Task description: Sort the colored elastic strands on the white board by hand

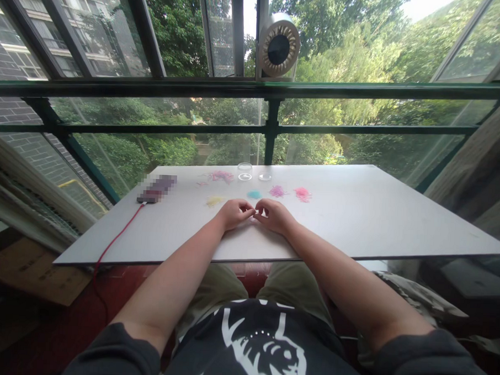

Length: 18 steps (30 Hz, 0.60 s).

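Observation:
My left hand (pixel 235 213) and my right hand (pixel 275 215) meet low over the near middle of the white table (pixel 340 213). Thumb and fingers are closed in a pinch on both, the tips almost touching. Whatever lies between them is too small to make out. Just beyond the fingers is a small teal heap (pixel 254 194) of fine bits. To its right sit a purple heap (pixel 277 191) and a coral-pink heap (pixel 302 193). A pale yellow heap (pixel 214 200) lies left of my left hand, and loose pink strands (pixel 222 176) spread farther back.
A clear cup (pixel 244 172) and a shallow clear dish or lid (pixel 265 177) stand near the back edge. At left lies a pixelated flat device (pixel 156 189) with a red cable (pixel 119 234) running over the front edge. Behind the table is a green railing (pixel 173 130).

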{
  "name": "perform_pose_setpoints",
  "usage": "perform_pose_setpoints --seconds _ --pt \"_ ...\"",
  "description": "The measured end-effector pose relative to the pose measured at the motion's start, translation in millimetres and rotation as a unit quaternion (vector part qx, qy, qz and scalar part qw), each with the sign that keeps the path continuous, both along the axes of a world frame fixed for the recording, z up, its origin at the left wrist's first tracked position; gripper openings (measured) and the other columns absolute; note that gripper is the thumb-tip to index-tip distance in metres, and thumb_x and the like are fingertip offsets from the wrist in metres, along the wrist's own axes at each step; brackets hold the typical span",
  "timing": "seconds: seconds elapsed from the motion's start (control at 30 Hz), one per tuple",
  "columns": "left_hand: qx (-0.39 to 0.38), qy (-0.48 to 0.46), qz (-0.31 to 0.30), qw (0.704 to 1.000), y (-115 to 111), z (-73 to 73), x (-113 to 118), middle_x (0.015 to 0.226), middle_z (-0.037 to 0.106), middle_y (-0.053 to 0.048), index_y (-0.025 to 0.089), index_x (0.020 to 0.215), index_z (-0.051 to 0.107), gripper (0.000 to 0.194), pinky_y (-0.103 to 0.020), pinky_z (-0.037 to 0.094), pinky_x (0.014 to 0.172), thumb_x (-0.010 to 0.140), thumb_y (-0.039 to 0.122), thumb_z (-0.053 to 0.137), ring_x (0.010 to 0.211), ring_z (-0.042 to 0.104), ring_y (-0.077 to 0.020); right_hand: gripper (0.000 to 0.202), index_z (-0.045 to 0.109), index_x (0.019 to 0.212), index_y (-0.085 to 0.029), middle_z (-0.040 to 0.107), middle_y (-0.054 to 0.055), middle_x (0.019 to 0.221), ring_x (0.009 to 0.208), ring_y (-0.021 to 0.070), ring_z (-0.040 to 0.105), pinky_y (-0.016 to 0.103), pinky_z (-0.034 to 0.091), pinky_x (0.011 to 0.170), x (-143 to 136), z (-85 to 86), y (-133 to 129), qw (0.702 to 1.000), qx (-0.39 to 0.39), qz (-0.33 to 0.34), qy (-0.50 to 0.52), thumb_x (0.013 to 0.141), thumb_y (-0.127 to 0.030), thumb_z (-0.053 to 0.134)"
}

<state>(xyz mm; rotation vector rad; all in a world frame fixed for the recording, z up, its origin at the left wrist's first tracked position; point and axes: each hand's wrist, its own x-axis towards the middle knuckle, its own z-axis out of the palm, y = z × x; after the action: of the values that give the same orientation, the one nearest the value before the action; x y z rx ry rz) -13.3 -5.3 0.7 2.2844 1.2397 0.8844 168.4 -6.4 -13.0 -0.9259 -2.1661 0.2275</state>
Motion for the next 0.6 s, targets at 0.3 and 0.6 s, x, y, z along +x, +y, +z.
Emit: perform_pose_setpoints --seconds 0.3,0.6 --pt "0.041 -0.008 -0.004 0.999 -1.4 1.4 0.6 0.074 0.067 -0.002 0.017 0.077 0.068 0.023 -0.022 0.042 0.063 0.075 0.036 0.055 0.064 0.056 -0.0111 0.003 0.058 0.069 -0.016 0.054 -0.001 0.06 0.053 0.0084 0.045 0.02 0.035 0.052 2.6 3.9 -0.1 0.998 -0.048 0.002 0.045 0.07 -0.018 0.058" --pt "0.054 -0.01 -0.005 0.998 -0.8 0.9 2.8 0.073 0.065 -0.002 0.015 0.077 0.065 0.021 -0.022 0.042 0.062 0.076 0.033 0.054 0.064 0.055 -0.0108 0.006 0.056 0.067 -0.015 0.054 -0.001 0.058 0.053 0.0087 0.044 0.021 0.034 0.052 1.8 5.8 0.7 0.996 -0.071 -0.031 0.049 0.07 -0.02 0.058"
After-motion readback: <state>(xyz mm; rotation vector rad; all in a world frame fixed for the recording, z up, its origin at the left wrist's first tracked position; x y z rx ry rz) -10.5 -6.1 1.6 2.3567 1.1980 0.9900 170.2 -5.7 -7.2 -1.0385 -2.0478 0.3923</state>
